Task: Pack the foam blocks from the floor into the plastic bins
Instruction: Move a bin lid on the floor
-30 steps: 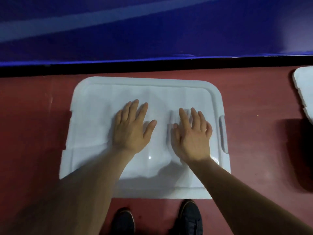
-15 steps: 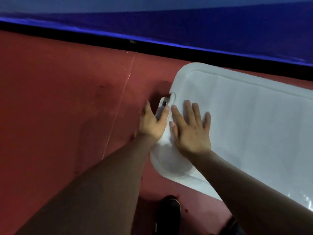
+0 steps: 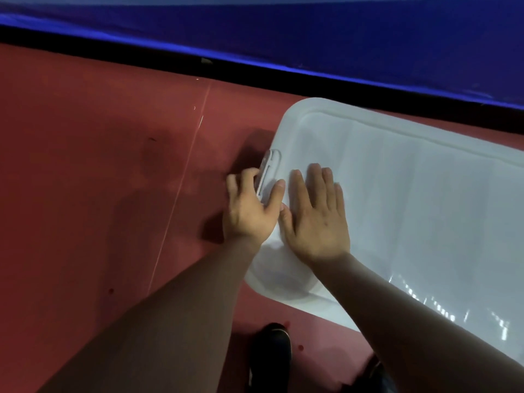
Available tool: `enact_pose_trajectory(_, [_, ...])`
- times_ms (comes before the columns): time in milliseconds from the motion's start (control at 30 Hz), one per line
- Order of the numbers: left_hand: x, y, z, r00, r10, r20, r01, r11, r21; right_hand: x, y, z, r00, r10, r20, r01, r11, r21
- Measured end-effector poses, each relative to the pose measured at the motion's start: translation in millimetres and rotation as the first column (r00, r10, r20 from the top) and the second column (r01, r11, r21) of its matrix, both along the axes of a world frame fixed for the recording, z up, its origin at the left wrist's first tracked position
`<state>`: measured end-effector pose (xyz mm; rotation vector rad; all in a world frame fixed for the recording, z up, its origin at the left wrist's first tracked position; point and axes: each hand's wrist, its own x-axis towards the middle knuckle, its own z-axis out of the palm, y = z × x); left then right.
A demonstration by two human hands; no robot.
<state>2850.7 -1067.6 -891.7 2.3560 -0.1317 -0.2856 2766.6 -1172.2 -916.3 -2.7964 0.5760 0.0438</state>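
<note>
Left hand (image 3: 249, 207) curls round the latch (image 3: 270, 168) at nine o'clock on the plastic bin (image 3: 283, 282) on the red floor (image 3: 99, 180), right hand (image 3: 316, 219) pressing flat, fingers straight, on its lid (image 3: 411, 199); likely light, stiff, slick, best gripped at the latches

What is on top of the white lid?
The right hand lies flat on the lid near its end. The left hand pinches the clip at the edge, thumb on top. Whatever is under the lid is covered.
</note>
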Motion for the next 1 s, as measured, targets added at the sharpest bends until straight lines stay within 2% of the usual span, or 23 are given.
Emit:
enact_pose_trajectory(100, [-1, -4, 0, 0.993, -0.044, -0.108, 0.048, 0.998, 0.033, -6, -5, 1, 0.997, -0.040, -0.062, 0.036, 0.997, -0.066])
enact_pose_trajectory(167, [-2, -3, 0, 0.988, -0.097, -0.119, 0.109, 0.990, 0.094, -6, -5, -1, 0.997, -0.040, -0.066, 0.036, 0.998, -0.054])
enact_pose_trajectory(600, [-7, -1, 2, 0.969, -0.247, -0.003, 0.236, 0.926, 0.294, -4, -7, 2, 0.988, -0.027, -0.150, 0.033, 0.999, 0.041])
enact_pose_trajectory(767, [-8, 0, -1, 0.962, -0.273, -0.016, 0.261, 0.899, 0.352, -5, -8, 8, 0.985, -0.003, -0.174, 0.013, 0.998, 0.057])
enact_pose_trajectory(900, [-4, -4, -2, 0.908, -0.392, 0.149, 0.295, 0.850, 0.437, -15, -23, 23, 0.982, 0.017, -0.187, -0.004, 0.998, 0.069])
enact_pose_trajectory(1000, [-3, -25, 7, 0.842, -0.514, 0.163, 0.395, 0.794, 0.462, -32, -49, 38, 0.972, -0.057, -0.227, 0.077, 0.994, 0.082])
